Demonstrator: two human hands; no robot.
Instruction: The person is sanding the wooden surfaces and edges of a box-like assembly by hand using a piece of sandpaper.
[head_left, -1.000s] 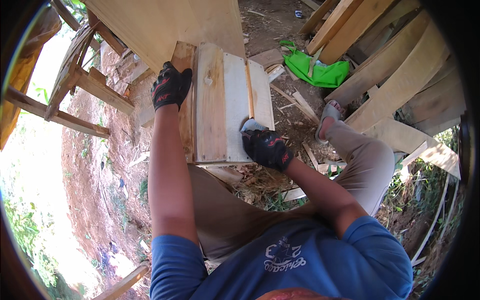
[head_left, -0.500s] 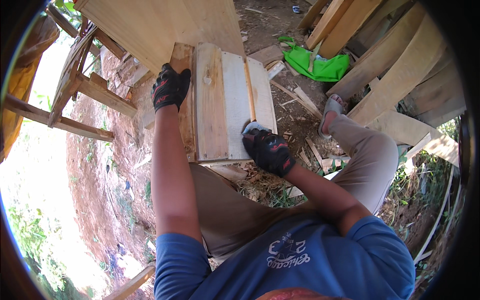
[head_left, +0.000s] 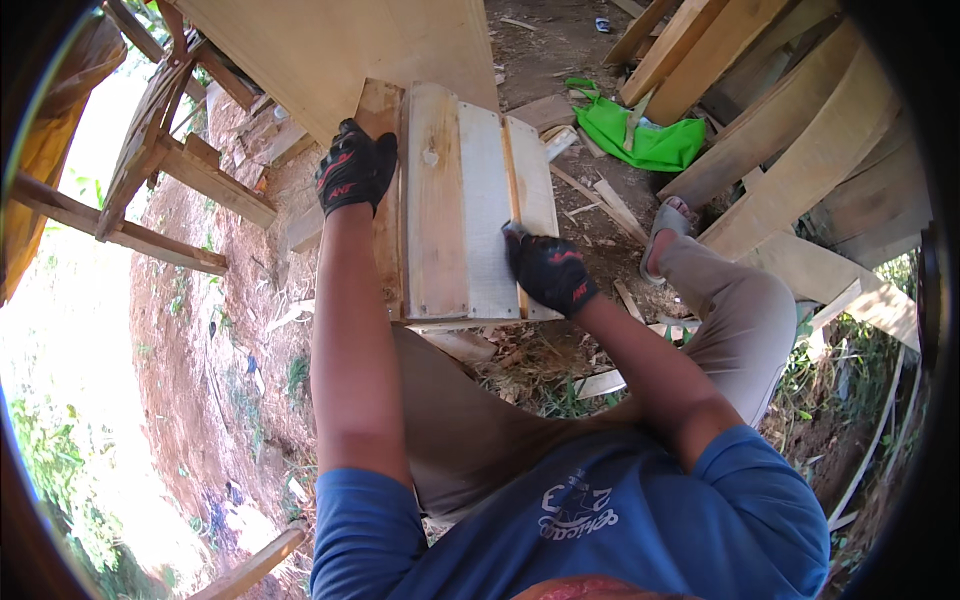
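A panel of several planks, some brown and some pale, rests in front of me over my legs. My left hand, in a black glove with red marks, is closed on the panel's brown left-edge board. At the right side, my right hand, gloved the same way, is closed on a small folded piece of what looks like sandpaper. The sandpaper touches the panel beside a narrow brown seam between two pale planks. Most of it is hidden under the fingers.
A broad wooden board stands just beyond the panel. Long planks lean at the right, near a green bag. Wood scraps litter the ground by my sandalled foot. A wooden frame stands at the left.
My right hand has slid a little up and right along the seam, and less of the sandpaper shows. My left hand keeps its hold; the panel appears slightly farther right.
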